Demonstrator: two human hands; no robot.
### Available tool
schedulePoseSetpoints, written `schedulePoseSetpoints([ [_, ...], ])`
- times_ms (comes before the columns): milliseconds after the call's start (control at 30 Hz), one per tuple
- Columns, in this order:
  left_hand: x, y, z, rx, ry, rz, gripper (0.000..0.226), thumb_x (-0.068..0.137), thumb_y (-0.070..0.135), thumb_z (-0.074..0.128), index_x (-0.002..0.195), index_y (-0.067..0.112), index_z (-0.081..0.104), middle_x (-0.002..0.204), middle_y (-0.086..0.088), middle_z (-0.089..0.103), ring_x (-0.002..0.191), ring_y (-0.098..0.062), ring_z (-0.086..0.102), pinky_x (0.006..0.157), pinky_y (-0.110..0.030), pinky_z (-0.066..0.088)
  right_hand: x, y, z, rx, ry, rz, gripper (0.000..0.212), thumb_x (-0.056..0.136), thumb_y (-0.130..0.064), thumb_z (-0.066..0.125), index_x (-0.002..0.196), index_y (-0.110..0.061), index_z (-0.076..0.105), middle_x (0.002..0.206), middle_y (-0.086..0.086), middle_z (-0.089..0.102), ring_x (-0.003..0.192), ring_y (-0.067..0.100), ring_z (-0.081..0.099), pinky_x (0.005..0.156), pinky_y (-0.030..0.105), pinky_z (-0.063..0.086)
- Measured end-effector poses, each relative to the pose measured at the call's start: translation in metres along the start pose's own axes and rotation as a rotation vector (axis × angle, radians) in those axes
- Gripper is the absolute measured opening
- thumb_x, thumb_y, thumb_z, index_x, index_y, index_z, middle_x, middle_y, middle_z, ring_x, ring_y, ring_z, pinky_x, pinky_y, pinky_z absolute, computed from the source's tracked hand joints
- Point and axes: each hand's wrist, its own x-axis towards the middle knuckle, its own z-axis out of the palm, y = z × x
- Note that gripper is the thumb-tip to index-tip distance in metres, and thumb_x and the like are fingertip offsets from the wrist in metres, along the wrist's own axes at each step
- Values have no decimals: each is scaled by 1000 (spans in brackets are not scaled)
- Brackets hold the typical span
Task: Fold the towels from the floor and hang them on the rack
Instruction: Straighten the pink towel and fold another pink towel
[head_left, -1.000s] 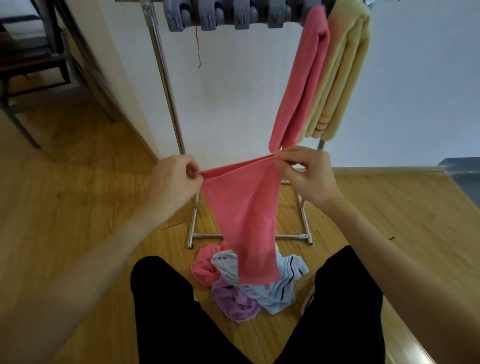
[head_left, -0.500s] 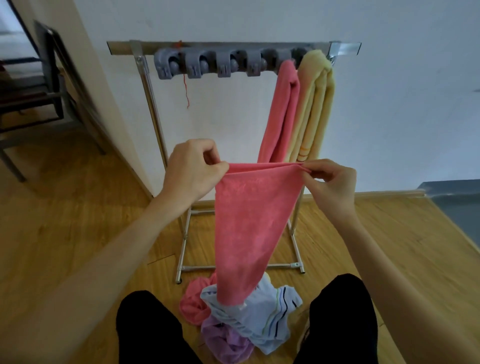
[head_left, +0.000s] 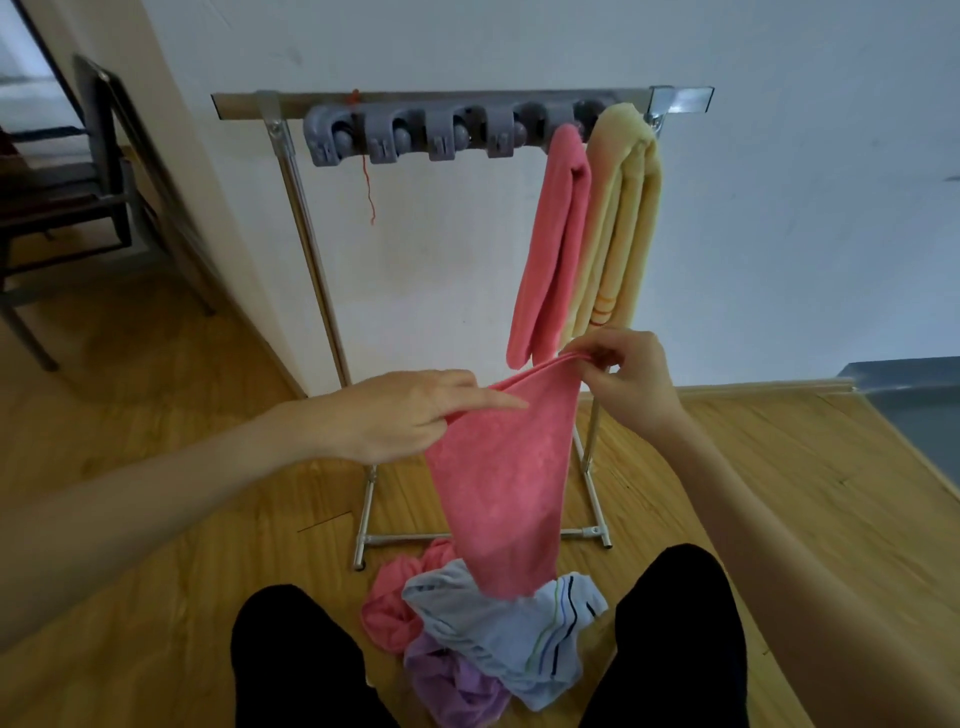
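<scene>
Pink terry towel (head_left: 498, 483) hangs folded, right grip (head_left: 626, 379) pinching its corner, left grip (head_left: 410, 415) spread against it.

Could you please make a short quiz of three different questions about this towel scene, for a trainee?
1. True or false: two towels already hang on the rack.
2. Which hand pinches the top edge of the held pink towel? A) right hand B) left hand C) neither
3. Fill in: on the floor, the purple towel lies partly under the ____ striped towel.

Key
1. True: a hung pink towel and a yellow towel, side by side at the right end.
2. A. The left hand's fingers lie stretched out against the cloth.
3. Light blue.
</scene>
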Motion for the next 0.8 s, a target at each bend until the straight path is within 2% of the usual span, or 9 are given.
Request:
schedulePoseSetpoints([
  [67,1,3,7,16,5,32,51,96,2,39,137,30,50,102,13,50,90,3,48,79,-11,39,0,-3,4,-6,-9,-15,31,73,11,58,83,-13,74,74,-3,67,66,5,58,62,12,46],
  [167,0,5,13,84,-1,76,46,85,0,47,124,18,63,104,9,57,85,5,47,80,-8,37,-1,-4,8,-27,-24,-32,28,74,11,58,87,-7,75,78,1,66,69,7,59,66,14,49],
  [267,-1,13,8,75,-133,99,56,77,2,51,131,16,57,111,8,57,86,8,47,76,-4,35,-1,-2,16,-65,-61,-38,30,75,11,57,89,-8,75,82,1,66,71,8,60,69,15,50],
  [367,4,15,9,161,-255,136,63,79,-6,50,138,13,49,124,0,57,101,-3,49,77,-5,36,-5,0,27,-66,-101,-50,32,75,12,55,89,-8,75,83,2,67,73,13,62,70,22,52],
  [467,6,18,15,313,-130,302,40,83,-7,58,120,6,64,105,-8,69,93,-20,64,72,-18,46,-9,0,34,-46,-109,-49,30,76,11,57,91,-8,75,84,1,67,74,16,63,70,24,53],
  [567,4,20,19,518,102,501,23,70,-2,77,89,11,72,83,-4,67,73,-19,62,61,-26,49,-12,3,35,-24,-108,-42,26,78,8,61,91,-9,75,85,1,68,75,14,63,70,24,53],
  [633,2,25,21,593,207,566,9,75,7,74,81,13,71,95,-7,65,88,-20,59,75,-30,50,-15,5,34,-10,-125,-35,24,78,7,63,88,-11,74,82,-2,68,72,10,62,68,22,52],
  [700,2,27,23,618,236,640,4,82,9,67,80,12,70,112,-10,66,107,-23,59,100,-32,41,-17,5,32,-6,-148,-16,23,78,5,66,85,-16,74,78,-12,68,69,6,60,64,16,48],
  [800,6,25,27,620,212,642,11,87,8,61,82,13,69,88,-3,71,84,-17,66,108,-35,37,-20,0,28,29,-159,14,25,78,5,67,84,-19,74,77,-18,67,72,4,63,66,14,50],
])
